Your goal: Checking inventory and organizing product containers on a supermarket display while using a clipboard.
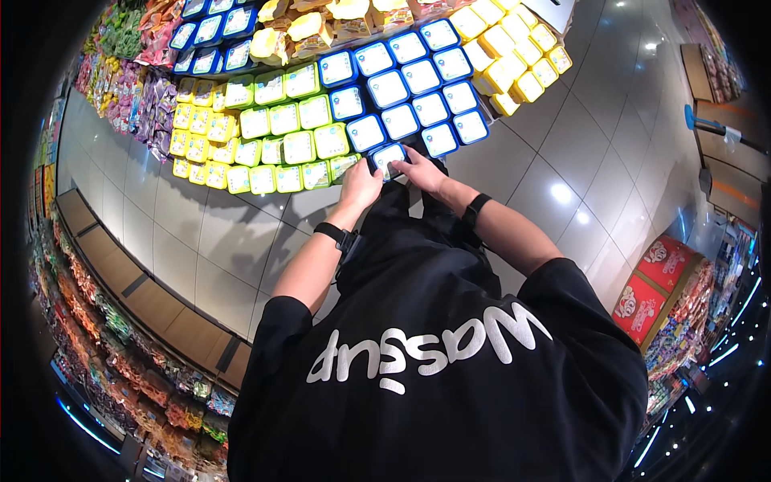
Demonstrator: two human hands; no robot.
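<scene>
A blue-rimmed plastic box with a pale printed lid (385,155) is between my two hands at the near edge of the display. My left hand (361,184) has its fingers at the box's left side. From the right, my right hand (423,173) grips the same box, with the thumb over its lid. Rows of similar blue boxes (400,120) lie just beyond it. Green boxes (299,146) adjoin them on the left, close to my left hand. Whether the held box touches the boxes beneath is hidden.
Yellow boxes stand at the left (202,147) and far right (518,60) of the display. Yellow-topped packs (307,30) sit behind. Purple bags (159,111) hang farther left. Grey floor tiles (560,150) surround the display. A low shelf ledge (153,298) and a red promotional stand (653,283) flank me.
</scene>
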